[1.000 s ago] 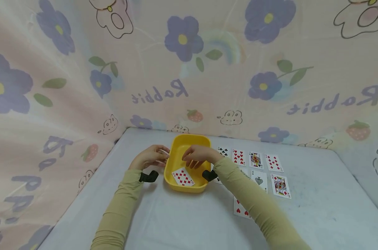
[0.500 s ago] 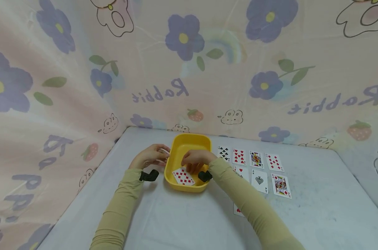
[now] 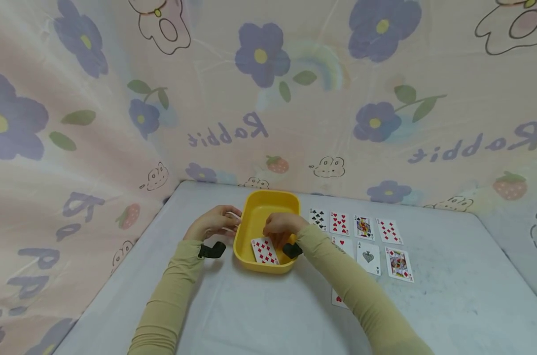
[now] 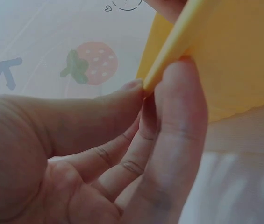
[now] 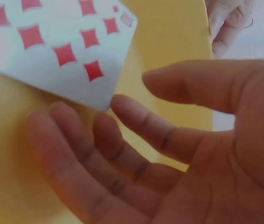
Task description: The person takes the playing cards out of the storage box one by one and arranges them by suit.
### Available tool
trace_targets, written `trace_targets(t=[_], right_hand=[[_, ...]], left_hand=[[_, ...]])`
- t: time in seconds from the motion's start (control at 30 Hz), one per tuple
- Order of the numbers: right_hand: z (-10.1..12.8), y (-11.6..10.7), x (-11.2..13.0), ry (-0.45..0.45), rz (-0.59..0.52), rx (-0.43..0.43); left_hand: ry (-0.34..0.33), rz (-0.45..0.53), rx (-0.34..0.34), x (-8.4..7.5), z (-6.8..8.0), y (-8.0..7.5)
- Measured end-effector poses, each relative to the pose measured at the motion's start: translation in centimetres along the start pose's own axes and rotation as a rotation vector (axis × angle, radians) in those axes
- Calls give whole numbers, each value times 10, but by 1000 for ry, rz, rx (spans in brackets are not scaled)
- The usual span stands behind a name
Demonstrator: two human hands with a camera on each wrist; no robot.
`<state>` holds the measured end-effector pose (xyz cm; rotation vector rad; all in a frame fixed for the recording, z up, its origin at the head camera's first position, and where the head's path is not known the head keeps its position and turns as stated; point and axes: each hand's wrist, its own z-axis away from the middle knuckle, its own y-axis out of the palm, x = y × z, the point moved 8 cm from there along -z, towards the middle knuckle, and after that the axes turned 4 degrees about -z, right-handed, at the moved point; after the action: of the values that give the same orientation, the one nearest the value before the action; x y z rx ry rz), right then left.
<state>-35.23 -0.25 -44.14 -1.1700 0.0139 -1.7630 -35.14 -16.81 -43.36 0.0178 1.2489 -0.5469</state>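
Note:
A yellow tray (image 3: 268, 199) stands on the pale table, with a red diamonds card (image 3: 264, 251) lying face up in its near end. My left hand (image 3: 215, 222) pinches the tray's left rim (image 4: 169, 51), thumb on one side and fingers (image 4: 178, 116) on the other. My right hand (image 3: 280, 228) reaches down inside the tray. In the right wrist view its fingers (image 5: 136, 116) are loosely extended, and a fingertip touches the corner of the diamonds card (image 5: 52, 51) on the tray floor (image 5: 169, 42).
Face-up cards lie in rows right of the tray: a clubs card (image 3: 318, 217), a hearts card (image 3: 339, 222), a face card (image 3: 363, 226), a diamonds card (image 3: 389, 230), the ace of spades (image 3: 368, 256). Another hearts card (image 3: 338, 298) shows under my right forearm. Flowered cloth walls close the back and left.
My right hand has sunk lower into the tray toward the card. The diamonds card has turned a little, now lying more lengthwise. The left hand has kept its hold on the rim.

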Motion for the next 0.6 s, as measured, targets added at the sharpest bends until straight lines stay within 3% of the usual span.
trace_targets(t=[0.17, 0.6], right_hand=[[8, -8, 2, -40, -12, -10], [20, -9, 12, -151, 86, 10]], left_hand=[[2, -5, -1, 0, 0, 0], [-25, -9, -15, 3, -2, -1]])
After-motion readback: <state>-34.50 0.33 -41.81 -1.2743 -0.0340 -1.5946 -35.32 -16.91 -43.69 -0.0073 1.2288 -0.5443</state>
